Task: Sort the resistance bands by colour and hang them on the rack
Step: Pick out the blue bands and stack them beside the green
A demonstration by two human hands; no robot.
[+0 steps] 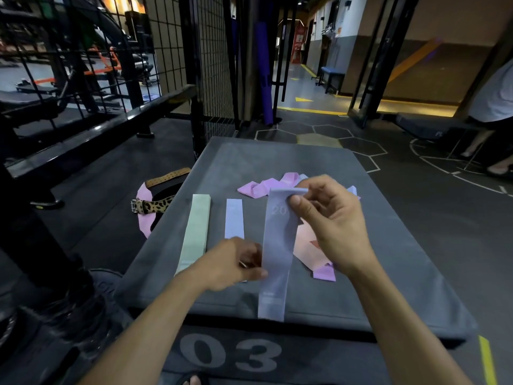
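The person stands over a grey padded tabletop [361, 218] with a lavender band [277, 245] stretched between both hands. The right hand [330, 218] pinches the band's far end between thumb and forefinger, held up off the surface; the left hand [236, 262] pinches its edge lower down, about midway along. From there the band's near end hangs loose toward the person and drapes over the tabletop's front edge. Its long axis runs away from the person, nearly parallel to the two bands already laid flat.

Those lie just to the left: a short lavender band [234, 218], and beyond it a longer mint green band [195, 232], both pointing the same way. I'd judge the held band belongs on or beside the short lavender one, so the coming move is a small sideways shift to the left, and the left hand is the nearer one to that spot.

Behind and under the right hand sits a loose heap of pink bands [266, 186], not yet sorted. No rack with bands on it can be made out from here.
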